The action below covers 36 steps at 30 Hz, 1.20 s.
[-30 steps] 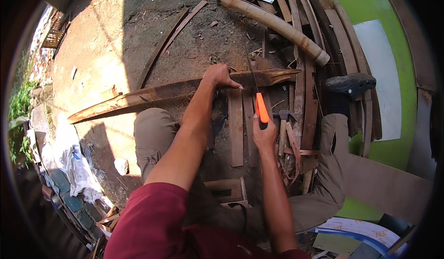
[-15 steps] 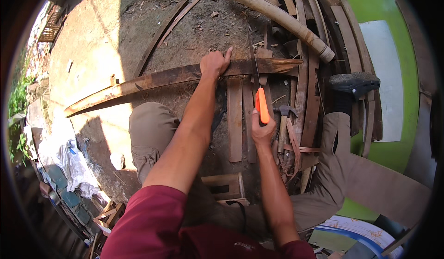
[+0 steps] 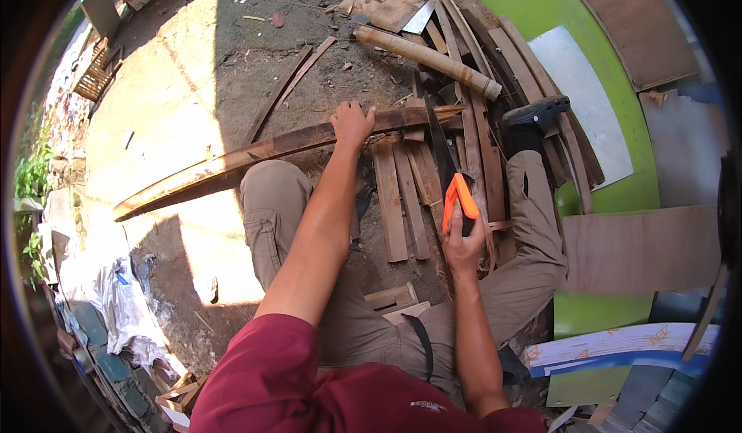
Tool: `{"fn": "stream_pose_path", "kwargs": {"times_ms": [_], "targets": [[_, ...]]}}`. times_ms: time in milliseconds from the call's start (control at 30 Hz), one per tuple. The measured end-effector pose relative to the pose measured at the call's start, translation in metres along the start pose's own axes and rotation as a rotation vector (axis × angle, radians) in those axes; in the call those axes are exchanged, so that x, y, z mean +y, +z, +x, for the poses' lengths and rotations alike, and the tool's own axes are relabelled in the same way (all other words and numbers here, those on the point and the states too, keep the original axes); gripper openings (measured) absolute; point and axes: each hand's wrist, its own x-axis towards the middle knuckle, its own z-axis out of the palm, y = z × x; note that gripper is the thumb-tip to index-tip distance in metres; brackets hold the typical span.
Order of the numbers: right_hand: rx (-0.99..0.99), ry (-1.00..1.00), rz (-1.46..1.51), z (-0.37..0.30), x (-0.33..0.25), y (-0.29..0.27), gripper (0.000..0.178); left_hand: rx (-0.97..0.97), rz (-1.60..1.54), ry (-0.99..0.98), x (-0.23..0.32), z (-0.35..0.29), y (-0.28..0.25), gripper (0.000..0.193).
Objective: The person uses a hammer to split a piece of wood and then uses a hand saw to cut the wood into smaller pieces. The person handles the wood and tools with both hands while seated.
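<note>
A long, weathered wooden plank (image 3: 270, 148) lies crosswise in front of me, its right end splintered and pale. My left hand (image 3: 353, 125) is closed over its far edge, right of the middle. In my right hand (image 3: 466, 243) is a handsaw (image 3: 458, 199), held by its orange and black handle. Its dark blade (image 3: 442, 151) points away from me, and the tip crosses the plank near the splintered end. Whether the teeth touch the wood I cannot tell. Short boards (image 3: 389, 201) lie between my legs, below the plank.
A round pale pole (image 3: 429, 60) rests on a heap of wood strips (image 3: 483, 124) at the right, beside my shod foot (image 3: 536, 114). Green sheeting (image 3: 618, 131) and flat panels lie farther right. Two thin strips (image 3: 280, 91) lie beyond the plank; crumpled white plastic (image 3: 124, 301) is at the left.
The saw has turned, so more of its blade's broad side and handle loop shows. My right hand is nearer to me and farther right. My left hand stays on the plank; the view has shifted.
</note>
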Motion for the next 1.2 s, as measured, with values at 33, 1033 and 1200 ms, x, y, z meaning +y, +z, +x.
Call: {"fn": "stream_pose_path", "kwargs": {"times_ms": [33, 1033, 1200], "targets": [[0.018, 0.023, -0.012, -0.011, 0.005, -0.006, 0.04, -0.036, -0.029, -0.023, 0.005, -0.005, -0.014, 0.06], [0.093, -0.165, 0.211, -0.044, -0.042, -0.02, 0.04, -0.05, -0.215, -0.014, 0.0, -0.111, -0.119, 0.065], [0.16, -0.177, 0.036, -0.048, -0.007, 0.0, 0.053, -0.167, -0.041, -0.057, -0.012, -0.126, -0.105, 0.06]]}}
